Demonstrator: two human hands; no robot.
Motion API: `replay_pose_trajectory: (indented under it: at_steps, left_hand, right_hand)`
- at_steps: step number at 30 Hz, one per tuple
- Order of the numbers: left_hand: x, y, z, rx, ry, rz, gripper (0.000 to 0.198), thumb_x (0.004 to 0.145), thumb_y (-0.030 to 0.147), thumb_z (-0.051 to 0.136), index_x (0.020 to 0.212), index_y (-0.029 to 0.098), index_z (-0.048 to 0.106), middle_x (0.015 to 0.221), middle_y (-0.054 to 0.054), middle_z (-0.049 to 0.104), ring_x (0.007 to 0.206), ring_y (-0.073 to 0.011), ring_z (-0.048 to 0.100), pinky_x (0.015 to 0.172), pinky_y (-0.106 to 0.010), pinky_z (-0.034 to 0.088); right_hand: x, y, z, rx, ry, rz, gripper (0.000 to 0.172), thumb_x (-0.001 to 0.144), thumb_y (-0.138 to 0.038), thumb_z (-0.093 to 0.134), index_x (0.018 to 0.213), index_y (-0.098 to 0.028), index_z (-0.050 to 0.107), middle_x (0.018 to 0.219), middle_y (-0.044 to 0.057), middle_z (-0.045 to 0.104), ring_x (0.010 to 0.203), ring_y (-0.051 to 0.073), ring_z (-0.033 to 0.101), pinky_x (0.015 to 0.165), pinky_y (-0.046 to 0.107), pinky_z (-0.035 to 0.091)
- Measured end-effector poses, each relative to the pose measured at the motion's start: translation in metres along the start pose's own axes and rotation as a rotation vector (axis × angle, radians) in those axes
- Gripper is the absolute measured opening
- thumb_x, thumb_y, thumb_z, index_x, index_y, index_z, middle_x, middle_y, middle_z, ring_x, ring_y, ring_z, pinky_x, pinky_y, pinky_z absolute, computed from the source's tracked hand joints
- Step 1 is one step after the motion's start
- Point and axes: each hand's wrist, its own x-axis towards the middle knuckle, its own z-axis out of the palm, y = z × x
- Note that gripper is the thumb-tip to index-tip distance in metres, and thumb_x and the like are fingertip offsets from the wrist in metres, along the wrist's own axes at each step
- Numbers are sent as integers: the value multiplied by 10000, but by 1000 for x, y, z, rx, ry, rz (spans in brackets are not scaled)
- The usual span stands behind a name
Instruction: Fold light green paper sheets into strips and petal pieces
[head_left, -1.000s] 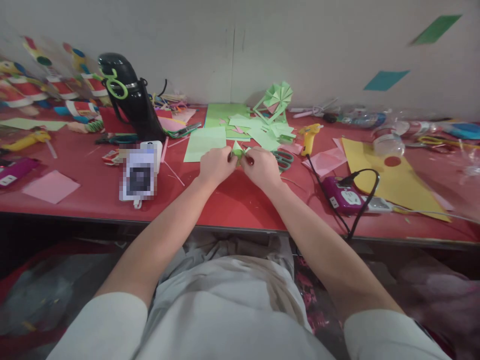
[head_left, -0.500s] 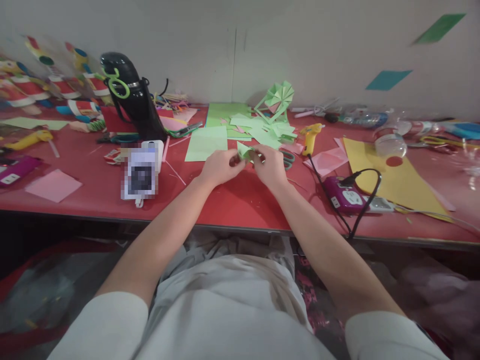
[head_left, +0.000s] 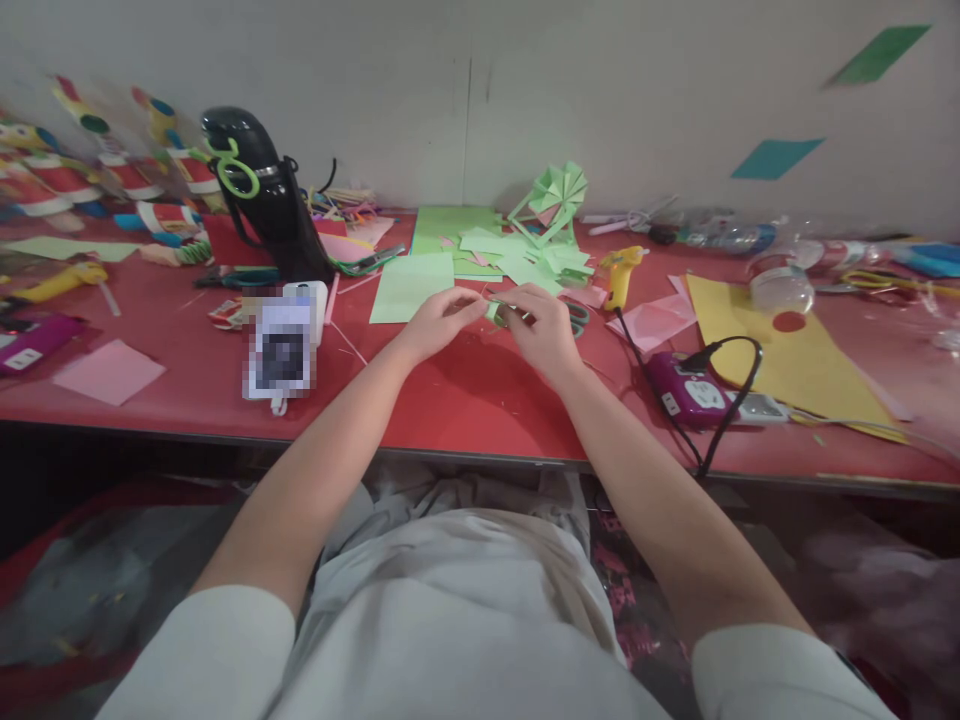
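Note:
My left hand (head_left: 439, 322) and my right hand (head_left: 541, 325) meet above the red table (head_left: 465, 390), just in front of the green paper pile. Between their fingertips is a small folded piece of light green paper (head_left: 498, 312). The right hand's fingers curl round it and hide most of it. The left hand's thumb and forefinger pinch at its left edge. A flat light green sheet (head_left: 409, 285) lies just beyond the left hand, and green-handled scissors (head_left: 576, 318) lie right of my right hand.
A folded green paper model (head_left: 556, 195) stands by the wall behind loose green cut-offs. A yellow glue gun (head_left: 621, 275), a purple power strip (head_left: 694, 392) with black cable, and a yellow sheet (head_left: 787, 350) lie right. A black flask (head_left: 262, 195) and a pink square (head_left: 109, 372) are left.
Both hands have shifted slightly away from me and to the right. The green piece, which stood up between them, is now lower and mostly hidden in the right hand's fingers.

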Motion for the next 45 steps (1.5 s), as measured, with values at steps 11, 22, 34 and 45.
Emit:
replay_pose_trajectory:
  at_steps: [11, 22, 34, 45]
  left_hand:
    - [-5, 14, -3, 13, -48, 47, 385, 871, 526, 628, 898, 158, 738, 963, -66, 746, 940, -192, 661, 878, -312, 484]
    - [-10, 22, -12, 28, -36, 1, 332, 791, 475, 713, 817, 148, 766, 784, -66, 743, 738, -157, 661, 732, -288, 511]
    - [-11, 21, -14, 90, -114, 0, 427, 794, 568, 698, 776, 141, 714, 673, -31, 657, 639, -123, 581, 629, -251, 447]
    - [-14, 26, -18, -32, -207, -51, 392, 788, 547, 716, 817, 157, 734, 764, -54, 708, 704, -145, 635, 688, -273, 501]
  right_hand:
    - [0, -1, -3, 26, -112, -21, 232, 953, -258, 524, 1036, -228, 738, 947, 63, 689, 819, 166, 615, 702, 297, 486]
    - [0, -12, -5, 57, -38, 105, 214, 883, -384, 633, 849, -206, 747, 833, 51, 729, 700, 164, 580, 676, 317, 466]
    - [3, -18, -10, 178, -135, 207, 252, 848, -412, 659, 787, -177, 727, 735, 30, 683, 627, 129, 531, 574, 276, 398]
    - [4, -15, -10, 284, -132, 243, 303, 815, -475, 688, 812, -177, 741, 762, 48, 715, 667, 158, 598, 593, 291, 464]
